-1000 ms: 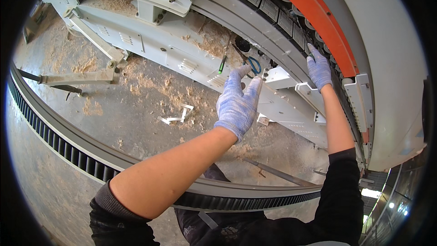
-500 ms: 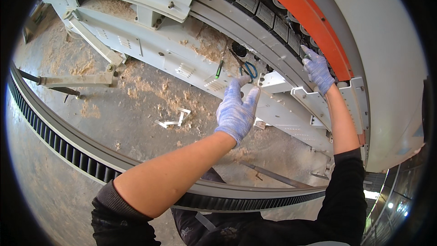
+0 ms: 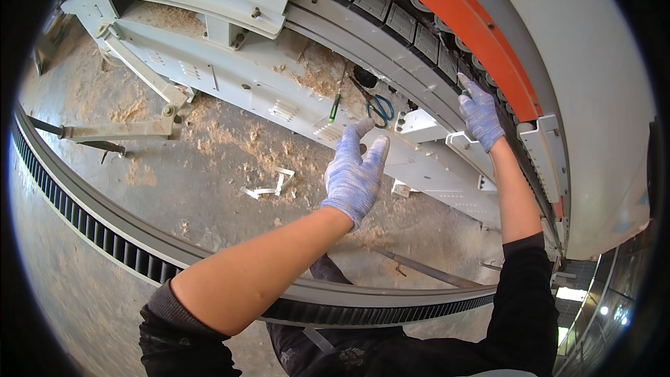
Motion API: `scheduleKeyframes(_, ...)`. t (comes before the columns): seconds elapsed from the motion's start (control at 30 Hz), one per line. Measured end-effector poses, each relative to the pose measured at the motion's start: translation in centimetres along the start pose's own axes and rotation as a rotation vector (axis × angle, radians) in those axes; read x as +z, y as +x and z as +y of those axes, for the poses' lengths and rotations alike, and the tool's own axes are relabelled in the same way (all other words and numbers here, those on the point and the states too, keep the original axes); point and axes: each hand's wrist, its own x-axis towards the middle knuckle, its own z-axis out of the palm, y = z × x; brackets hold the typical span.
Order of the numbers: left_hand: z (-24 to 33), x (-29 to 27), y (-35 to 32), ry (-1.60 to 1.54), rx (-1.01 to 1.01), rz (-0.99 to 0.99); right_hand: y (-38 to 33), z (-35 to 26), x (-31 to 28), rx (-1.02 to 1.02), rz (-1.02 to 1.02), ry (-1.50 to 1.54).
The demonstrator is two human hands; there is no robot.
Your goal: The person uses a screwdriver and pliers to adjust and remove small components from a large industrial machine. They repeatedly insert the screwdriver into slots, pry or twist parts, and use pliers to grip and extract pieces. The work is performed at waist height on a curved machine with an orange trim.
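Observation:
My left hand (image 3: 352, 176), in a blue-and-white knit glove, is held over the floor near the machine's side with its fingers apart, holding nothing. Just beyond its fingertips lie blue-handled scissors (image 3: 380, 110) and a green-handled slim tool (image 3: 335, 107) on the white machine frame (image 3: 269, 101). My right hand (image 3: 481, 113), gloved alike, reaches to the curved chain of dark rectangular pads (image 3: 401, 22). Its fingers are bent together at the edge of the pads; a small dark bit shows by the fingertips, too small to name.
An orange curved guard (image 3: 460, 10) and a large pale grey cover (image 3: 558, 49) border the chain on the right. A curved rail with black ribs (image 3: 105, 237) passes between me and the machine. Wood shavings (image 3: 230, 139) and bent white strips (image 3: 279, 181) litter the floor.
My right hand has shifted slightly left and down along the pads, its fingers more drawn together. My left hand has drifted a little left, still with fingers apart.

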Motion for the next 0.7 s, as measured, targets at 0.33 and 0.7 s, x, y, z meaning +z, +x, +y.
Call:
scheduleKeyframes(0.33,0.3,0.1,-0.2,-0.135,-0.072,-0.046,-2.5,-0.4,0.0,-0.113,0.04,-0.28)
scheduleKeyframes(0.7,-0.4,0.0,-0.1,-0.028,0.009,0.001,0.6,-0.5,-0.7,-0.044,0.082,-0.472)
